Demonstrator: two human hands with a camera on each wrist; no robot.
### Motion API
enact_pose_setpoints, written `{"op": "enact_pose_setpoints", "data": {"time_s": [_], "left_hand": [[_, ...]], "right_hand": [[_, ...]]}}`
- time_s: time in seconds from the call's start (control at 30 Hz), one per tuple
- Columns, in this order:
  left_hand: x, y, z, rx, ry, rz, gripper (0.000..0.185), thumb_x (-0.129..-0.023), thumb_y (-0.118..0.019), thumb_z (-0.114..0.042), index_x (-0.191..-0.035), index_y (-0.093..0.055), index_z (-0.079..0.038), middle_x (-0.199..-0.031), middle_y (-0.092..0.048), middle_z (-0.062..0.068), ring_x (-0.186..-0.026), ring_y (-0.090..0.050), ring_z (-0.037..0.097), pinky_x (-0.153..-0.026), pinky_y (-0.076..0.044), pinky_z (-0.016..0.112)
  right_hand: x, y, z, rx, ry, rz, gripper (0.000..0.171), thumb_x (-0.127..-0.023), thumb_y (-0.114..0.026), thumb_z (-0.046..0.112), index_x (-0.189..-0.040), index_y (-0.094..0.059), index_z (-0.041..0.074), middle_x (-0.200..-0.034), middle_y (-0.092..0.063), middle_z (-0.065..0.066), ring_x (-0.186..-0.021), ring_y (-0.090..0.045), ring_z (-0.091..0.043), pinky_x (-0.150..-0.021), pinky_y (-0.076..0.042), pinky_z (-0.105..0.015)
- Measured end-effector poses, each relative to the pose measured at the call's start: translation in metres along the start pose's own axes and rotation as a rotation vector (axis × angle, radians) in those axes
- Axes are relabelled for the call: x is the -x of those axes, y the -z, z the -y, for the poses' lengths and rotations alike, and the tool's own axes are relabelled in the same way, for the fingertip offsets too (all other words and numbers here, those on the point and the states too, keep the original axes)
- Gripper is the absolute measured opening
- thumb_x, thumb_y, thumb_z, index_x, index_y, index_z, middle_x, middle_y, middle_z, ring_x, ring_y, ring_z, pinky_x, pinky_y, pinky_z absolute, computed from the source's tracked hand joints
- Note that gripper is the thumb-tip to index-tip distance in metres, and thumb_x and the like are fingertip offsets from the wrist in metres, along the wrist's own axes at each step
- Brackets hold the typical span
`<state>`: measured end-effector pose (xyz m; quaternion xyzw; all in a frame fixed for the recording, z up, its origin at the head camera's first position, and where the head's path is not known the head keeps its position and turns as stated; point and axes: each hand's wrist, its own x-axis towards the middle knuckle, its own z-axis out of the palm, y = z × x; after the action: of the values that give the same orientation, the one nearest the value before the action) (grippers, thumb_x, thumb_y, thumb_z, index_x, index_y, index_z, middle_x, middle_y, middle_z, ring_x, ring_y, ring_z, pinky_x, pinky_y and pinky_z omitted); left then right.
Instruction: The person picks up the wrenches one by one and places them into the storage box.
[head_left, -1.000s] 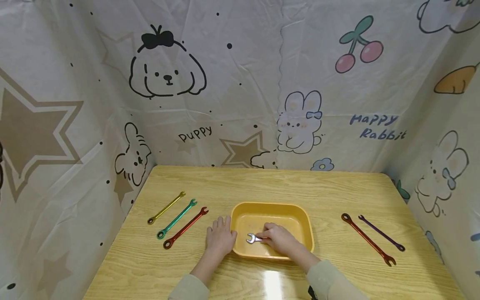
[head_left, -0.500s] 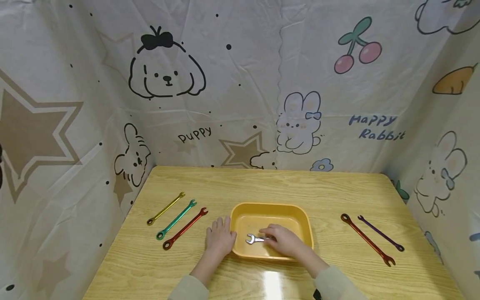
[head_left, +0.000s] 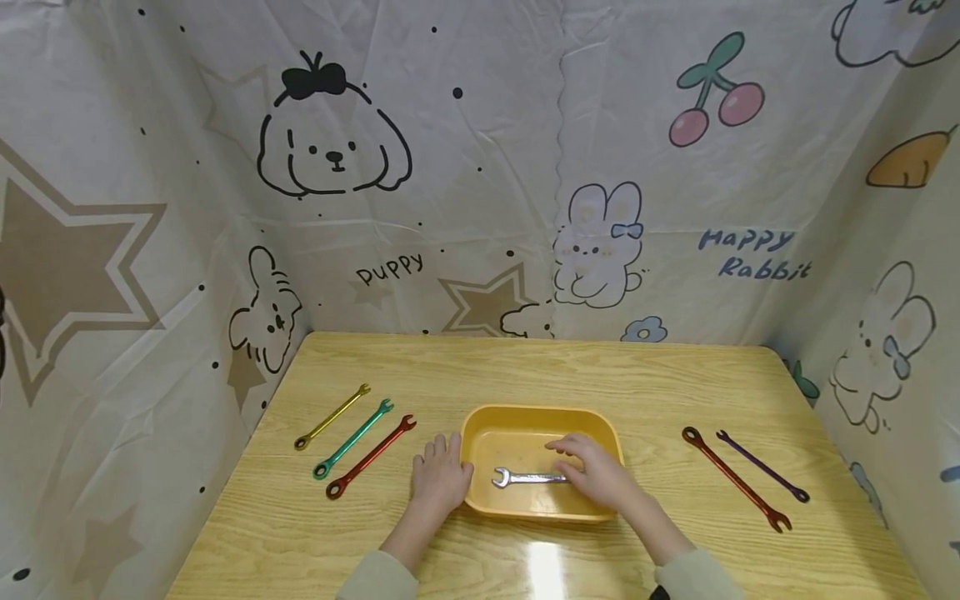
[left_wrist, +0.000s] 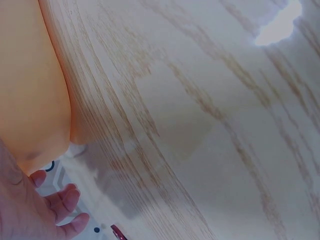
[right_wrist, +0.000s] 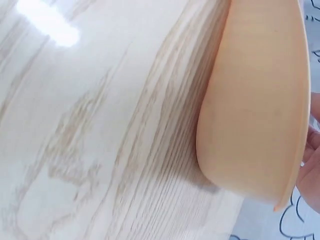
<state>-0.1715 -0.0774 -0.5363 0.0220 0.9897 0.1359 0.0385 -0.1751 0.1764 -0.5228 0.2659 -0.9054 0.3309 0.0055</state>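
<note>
A silver combination wrench [head_left: 528, 478] lies in the yellow plastic tray [head_left: 542, 408], its open end toward the left. My right hand [head_left: 596, 472] is spread over the tray's right part, thumb and fingers apart, and hides the wrench's right end. In the right wrist view, only the edge of that hand [right_wrist: 311, 172] shows past the tray wall [right_wrist: 255, 100]. At the tray's left side, my left hand [head_left: 440, 477] has its fingers extended and its thumb against the rim. The left wrist view shows those fingers [left_wrist: 65, 202] beside the tray's outer wall [left_wrist: 30, 85].
Left of the tray lie a yellow wrench [head_left: 332, 417], a green wrench [head_left: 354, 439] and a red wrench [head_left: 372, 457]. On the right are an orange-red wrench [head_left: 735, 477] and a purple wrench [head_left: 763, 467]. A printed curtain [head_left: 480, 208] surrounds the wooden table [head_left: 420, 358].
My right hand has let go of the silver wrench and moved to the right, its fingers spreading. More of the wrench's shaft shows. The left hand has stayed in place.
</note>
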Motion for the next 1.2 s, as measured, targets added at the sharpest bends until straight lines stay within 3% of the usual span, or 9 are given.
{"op": "enact_pose_setpoints", "data": {"time_s": [0.2, 0.47, 0.73, 0.83, 1.2], "left_hand": [[0.0, 0.002, -0.001, 0.003, 0.002, 0.003, 0.037, -0.089, -0.051, -0.028, -0.119, -0.042, -0.008, -0.102, -0.044, 0.013, -0.089, -0.041, 0.027, -0.075, -0.036, 0.045], [0.0, 0.002, -0.001, 0.01, 0.009, 0.009, 0.037, -0.088, -0.051, -0.028, -0.118, -0.042, -0.008, -0.102, -0.044, 0.013, -0.089, -0.042, 0.028, -0.076, -0.036, 0.045], [0.0, 0.001, -0.001, 0.013, 0.016, 0.014, 0.04, -0.089, -0.052, -0.028, -0.121, -0.042, -0.008, -0.106, -0.044, 0.014, -0.092, -0.042, 0.028, -0.078, -0.036, 0.046], [0.0, 0.001, -0.001, 0.012, 0.015, 0.012, 0.04, -0.089, -0.052, -0.028, -0.122, -0.042, -0.008, -0.106, -0.045, 0.014, -0.092, -0.042, 0.028, -0.078, -0.036, 0.046], [0.0, 0.0, 0.0, 0.008, 0.011, 0.011, 0.042, -0.089, -0.052, -0.029, -0.124, -0.042, -0.008, -0.109, -0.045, 0.015, -0.094, -0.043, 0.029, -0.079, -0.036, 0.046]], "right_hand": [[0.008, 0.012, -0.003, -0.005, -0.039, -0.098, 0.029, -0.085, -0.063, 0.008, -0.114, -0.062, 0.008, -0.106, -0.06, -0.004, -0.097, -0.059, -0.024, -0.081, -0.048, -0.042], [0.017, 0.022, -0.017, 0.039, 0.081, -0.314, 0.027, -0.079, -0.068, 0.002, -0.106, -0.065, 0.005, -0.098, -0.063, -0.006, -0.09, -0.06, -0.02, -0.076, -0.05, -0.037], [0.027, 0.035, -0.031, 0.067, 0.135, -0.488, 0.029, -0.072, -0.07, -0.008, -0.098, -0.066, 0.004, -0.093, -0.063, -0.007, -0.085, -0.059, -0.021, -0.08, -0.041, -0.012], [0.031, 0.04, -0.036, 0.065, 0.124, -0.527, 0.03, -0.071, -0.07, -0.009, -0.099, -0.066, 0.002, -0.094, -0.062, -0.007, -0.084, -0.059, -0.023, -0.082, -0.038, -0.008], [0.049, 0.053, -0.057, 0.074, 0.065, -0.618, 0.032, -0.073, -0.068, -0.009, -0.103, -0.065, 0.002, -0.095, -0.062, -0.01, -0.086, -0.055, -0.023, -0.078, -0.039, -0.015]]}}
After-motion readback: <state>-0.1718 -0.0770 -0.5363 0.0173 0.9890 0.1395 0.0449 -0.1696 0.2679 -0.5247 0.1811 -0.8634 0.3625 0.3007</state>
